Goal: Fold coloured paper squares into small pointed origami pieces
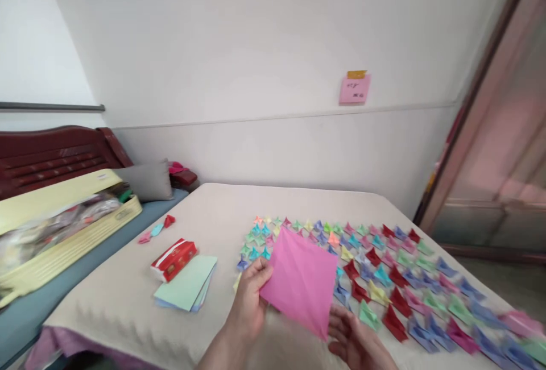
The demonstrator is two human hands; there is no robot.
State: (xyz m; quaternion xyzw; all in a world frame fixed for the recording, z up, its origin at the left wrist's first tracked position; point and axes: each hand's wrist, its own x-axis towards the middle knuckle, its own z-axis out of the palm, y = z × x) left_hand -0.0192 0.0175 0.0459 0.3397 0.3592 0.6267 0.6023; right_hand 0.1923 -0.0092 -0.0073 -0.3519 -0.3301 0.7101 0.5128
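A square sheet of pink paper [302,282] with faint crease lines is held up above the bed. My left hand [251,296] pinches its left corner, thumb on the front face. My right hand [354,336] is beside the lower right edge with fingers apart and slightly curled; whether its fingertips touch the paper cannot be made out. Behind and to the right of the sheet, many small folded paper pieces [400,300] in red, blue, green, pink and yellow stand in rows. The sheet hides some of them.
Left of my hands lie a stack of pale green and blue paper [187,283] and a red tissue pack [174,259]. Three small folded pieces [157,230] sit farther back. A yellow guard panel [77,245] borders the left side. A pink note [355,90] is taped to the wall.
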